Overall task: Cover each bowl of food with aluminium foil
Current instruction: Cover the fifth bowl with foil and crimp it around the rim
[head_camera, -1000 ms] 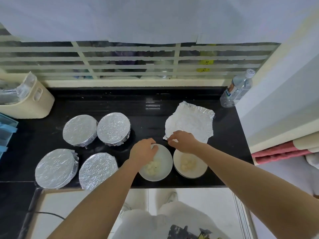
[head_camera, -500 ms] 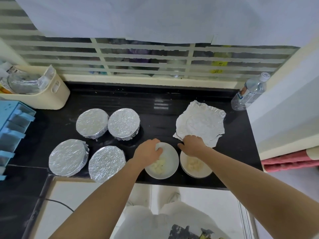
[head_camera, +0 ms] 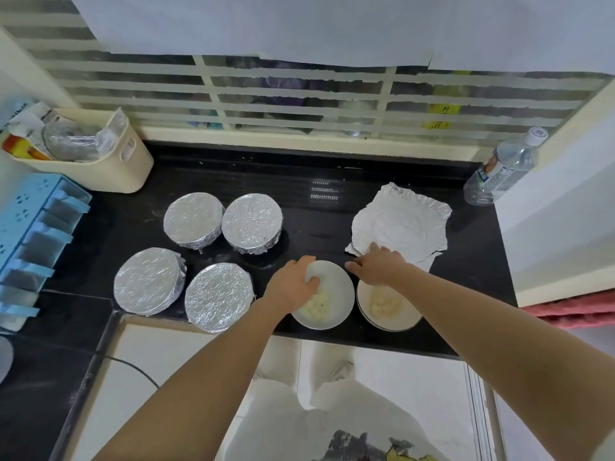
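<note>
Two uncovered white bowls of pale food sit near the counter's front edge. My left hand (head_camera: 293, 286) grips the far left rim of the left bowl (head_camera: 336, 294), thumb inside it. The right bowl (head_camera: 392, 316) lies partly under my right wrist. My right hand (head_camera: 379, 266) rests on the near edge of a crumpled foil sheet (head_camera: 404, 222) lying flat behind that bowl, and its fingers seem to pinch the foil. Several bowls wrapped in foil stand to the left, among them the back pair (head_camera: 193, 221), (head_camera: 252, 222) and a front one (head_camera: 218, 296).
The black counter (head_camera: 326, 214) ends just in front of the bowls. A plastic water bottle (head_camera: 502, 171) stands in the back right corner by the wall. A cream bin (head_camera: 109, 164) holding packets and a blue rack (head_camera: 30, 234) sit at the left.
My view has shifted, bringing in more of the left side. My right hand stays at the foil's near edge and my left hand stays on the left bowl's rim.
</note>
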